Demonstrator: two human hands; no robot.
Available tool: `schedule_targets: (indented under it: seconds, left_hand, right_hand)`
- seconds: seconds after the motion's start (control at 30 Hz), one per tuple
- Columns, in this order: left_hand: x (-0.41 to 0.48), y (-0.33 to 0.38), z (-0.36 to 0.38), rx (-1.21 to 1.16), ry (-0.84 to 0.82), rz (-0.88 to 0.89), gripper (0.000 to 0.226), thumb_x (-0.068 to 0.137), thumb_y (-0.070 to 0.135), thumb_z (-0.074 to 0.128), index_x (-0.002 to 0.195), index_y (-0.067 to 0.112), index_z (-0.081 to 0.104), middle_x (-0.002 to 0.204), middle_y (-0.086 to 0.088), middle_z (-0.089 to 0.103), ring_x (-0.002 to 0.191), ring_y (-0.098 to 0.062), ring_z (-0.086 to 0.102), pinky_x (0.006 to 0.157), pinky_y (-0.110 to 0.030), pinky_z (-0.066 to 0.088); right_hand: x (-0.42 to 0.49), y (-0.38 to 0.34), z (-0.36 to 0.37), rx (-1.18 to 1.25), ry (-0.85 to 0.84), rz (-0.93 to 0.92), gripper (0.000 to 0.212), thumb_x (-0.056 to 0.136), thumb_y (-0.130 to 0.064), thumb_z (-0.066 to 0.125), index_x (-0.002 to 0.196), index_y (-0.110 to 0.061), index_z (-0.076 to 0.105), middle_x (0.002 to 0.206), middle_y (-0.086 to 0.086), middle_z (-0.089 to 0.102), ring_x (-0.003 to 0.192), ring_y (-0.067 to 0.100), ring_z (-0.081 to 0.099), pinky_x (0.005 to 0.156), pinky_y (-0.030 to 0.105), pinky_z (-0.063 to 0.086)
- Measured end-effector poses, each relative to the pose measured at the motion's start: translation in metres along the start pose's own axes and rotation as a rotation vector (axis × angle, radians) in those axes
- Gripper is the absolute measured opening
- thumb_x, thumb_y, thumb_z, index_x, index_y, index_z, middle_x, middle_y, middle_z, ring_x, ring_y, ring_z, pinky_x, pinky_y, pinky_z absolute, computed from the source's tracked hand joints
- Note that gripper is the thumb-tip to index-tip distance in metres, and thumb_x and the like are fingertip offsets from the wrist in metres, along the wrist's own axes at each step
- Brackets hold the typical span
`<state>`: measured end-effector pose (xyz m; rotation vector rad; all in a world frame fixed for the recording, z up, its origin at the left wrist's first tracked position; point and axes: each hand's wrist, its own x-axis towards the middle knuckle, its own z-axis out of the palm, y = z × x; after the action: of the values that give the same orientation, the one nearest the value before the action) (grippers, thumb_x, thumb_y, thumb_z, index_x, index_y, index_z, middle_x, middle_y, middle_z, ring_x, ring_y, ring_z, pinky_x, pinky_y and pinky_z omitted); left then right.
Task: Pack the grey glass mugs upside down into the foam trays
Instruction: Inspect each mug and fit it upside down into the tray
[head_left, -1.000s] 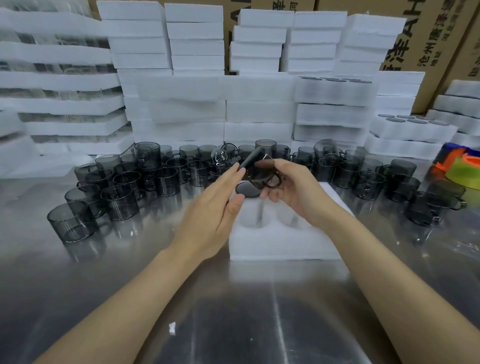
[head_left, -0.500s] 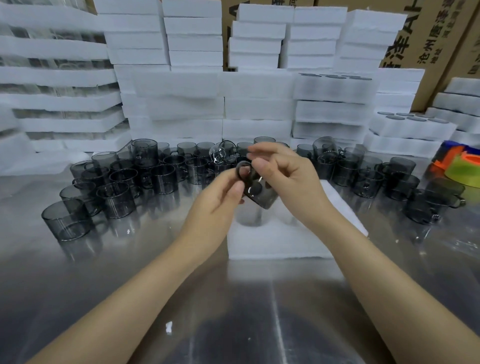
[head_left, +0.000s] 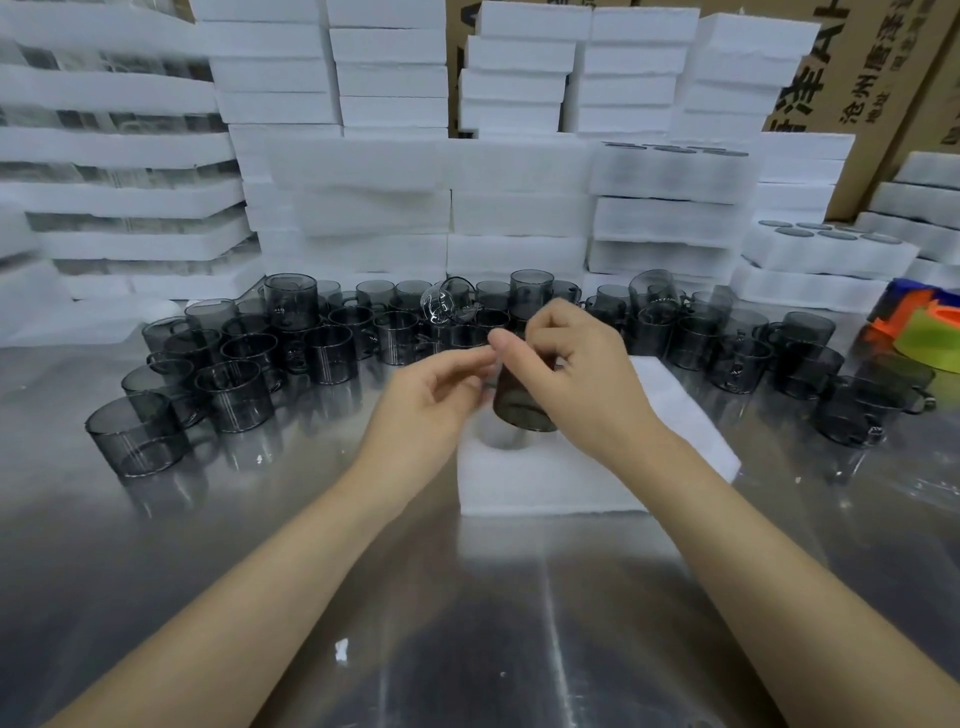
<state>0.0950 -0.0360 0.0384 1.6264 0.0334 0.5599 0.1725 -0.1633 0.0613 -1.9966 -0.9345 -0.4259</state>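
Observation:
A white foam tray (head_left: 550, 483) lies on the steel table in front of me. My right hand (head_left: 576, 364) grips a grey glass mug (head_left: 522, 402) from above, upside down, just over a round pocket at the tray's near left. My left hand (head_left: 431, 395) is at the mug's left side, fingertips touching it near the top. Behind the tray stand several grey glass mugs (head_left: 332, 353) in a wide row across the table.
Stacks of white foam trays (head_left: 363, 208) rise behind the mugs, some packed (head_left: 826, 249) at the right. Cardboard boxes (head_left: 852, 62) stand at the back right. Orange and green tape rolls (head_left: 924, 332) lie at the right edge. A small white scrap (head_left: 341, 649) lies on the steel table (head_left: 156, 545).
The mug has been turned from tilted to upside down and lowered toward the tray's near-left pocket. Both hands moved down with it.

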Motion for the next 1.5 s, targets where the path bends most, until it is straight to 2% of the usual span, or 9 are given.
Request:
schedule_targets:
  seconds: [0.17, 0.47, 0.6, 0.7, 0.9, 1.03, 1.13, 1.23, 1.5]
  left_hand:
    - [0.003, -0.003, -0.005, -0.095, -0.044, -0.109, 0.034, 0.102, 0.017, 0.038, 0.109, 0.007, 0.07, 0.116, -0.005, 0.069, 0.116, -0.015, 0.059, 0.11, -0.039, 0.038]
    - [0.0, -0.014, 0.003, 0.001, -0.075, -0.082, 0.044, 0.103, 0.041, 0.029, 0.098, 0.038, 0.073, 0.109, 0.016, 0.071, 0.112, 0.005, 0.058, 0.097, -0.015, 0.038]
    - [0.002, -0.023, 0.002, 0.187, -0.003, 0.003, 0.043, 0.106, 0.03, 0.026, 0.102, 0.039, 0.067, 0.113, 0.014, 0.067, 0.112, 0.005, 0.056, 0.093, -0.009, 0.036]
    - [0.007, -0.024, -0.003, 0.154, 0.103, 0.012, 0.037, 0.105, 0.031, 0.028, 0.116, 0.028, 0.063, 0.124, 0.01, 0.062, 0.121, -0.002, 0.052, 0.102, -0.02, 0.036]
    - [0.014, -0.015, -0.034, 0.541, 0.356, 0.169, 0.03, 0.101, 0.018, 0.038, 0.119, 0.016, 0.062, 0.119, 0.009, 0.055, 0.114, -0.004, 0.049, 0.096, -0.012, 0.033]
    - [0.018, -0.014, -0.067, 1.057, 0.487, 0.092, 0.045, 0.09, 0.013, 0.051, 0.135, 0.007, 0.05, 0.136, -0.01, 0.043, 0.109, -0.034, 0.053, 0.102, -0.045, 0.037]
    - [0.018, -0.011, -0.082, 1.227, 0.489, -0.169, 0.055, 0.09, 0.018, 0.05, 0.141, 0.003, 0.037, 0.142, -0.021, 0.032, 0.098, -0.046, 0.056, 0.097, -0.05, 0.037]
    - [0.015, -0.012, -0.086, 1.308, 0.396, -0.416, 0.061, 0.093, 0.028, 0.049, 0.142, 0.001, 0.026, 0.141, -0.027, 0.027, 0.101, -0.047, 0.055, 0.096, -0.048, 0.038]
    - [0.013, -0.018, -0.083, 1.399, 0.316, -0.504, 0.056, 0.093, 0.017, 0.051, 0.14, -0.002, 0.026, 0.135, -0.022, 0.028, 0.105, -0.042, 0.055, 0.076, -0.039, 0.038]
  right_hand:
    - [-0.009, -0.015, 0.015, -0.331, 0.016, 0.096, 0.046, 0.087, -0.058, 0.042, 0.059, -0.023, 0.033, 0.085, -0.005, 0.039, 0.072, 0.018, 0.045, 0.059, 0.03, 0.032]
    - [-0.02, -0.026, 0.029, -0.551, -0.068, 0.095, 0.038, 0.096, -0.051, 0.034, 0.11, -0.019, 0.047, 0.108, 0.005, 0.041, 0.096, 0.026, 0.048, 0.061, 0.031, 0.033]
    - [-0.027, -0.022, 0.034, -0.692, -0.242, 0.089, 0.053, 0.096, -0.052, 0.022, 0.13, -0.018, 0.044, 0.135, 0.009, 0.034, 0.124, 0.029, 0.032, 0.087, 0.038, 0.03]
    - [-0.028, -0.016, 0.023, -0.613, -0.456, 0.078, 0.085, 0.084, -0.067, 0.009, 0.154, -0.019, 0.008, 0.162, -0.005, -0.004, 0.148, 0.02, -0.005, 0.116, 0.046, 0.006]
    - [-0.009, -0.013, 0.022, -0.638, -0.79, 0.167, 0.101, 0.08, -0.082, 0.01, 0.151, -0.016, -0.015, 0.159, -0.003, -0.022, 0.146, 0.018, -0.022, 0.118, 0.048, -0.011]
    - [-0.013, -0.01, 0.015, -0.401, -0.715, 0.121, 0.103, 0.075, -0.082, 0.008, 0.152, -0.014, 0.018, 0.16, 0.0, 0.013, 0.148, 0.018, 0.005, 0.12, 0.048, 0.004]
    - [0.0, 0.001, -0.003, 0.096, -0.435, 0.299, 0.06, 0.093, -0.064, 0.027, 0.126, -0.025, 0.056, 0.129, -0.007, 0.058, 0.122, 0.008, 0.047, 0.109, 0.031, 0.03]
    - [0.013, 0.035, -0.026, -0.37, -0.05, 0.367, 0.046, 0.099, -0.044, 0.04, 0.135, -0.017, 0.051, 0.135, 0.009, 0.056, 0.123, 0.028, 0.049, 0.097, 0.036, 0.039]
    - [0.011, 0.067, -0.048, -0.558, -0.27, 0.687, 0.046, 0.091, -0.033, 0.048, 0.135, -0.02, 0.047, 0.131, 0.012, 0.053, 0.114, 0.034, 0.052, 0.081, 0.038, 0.039]
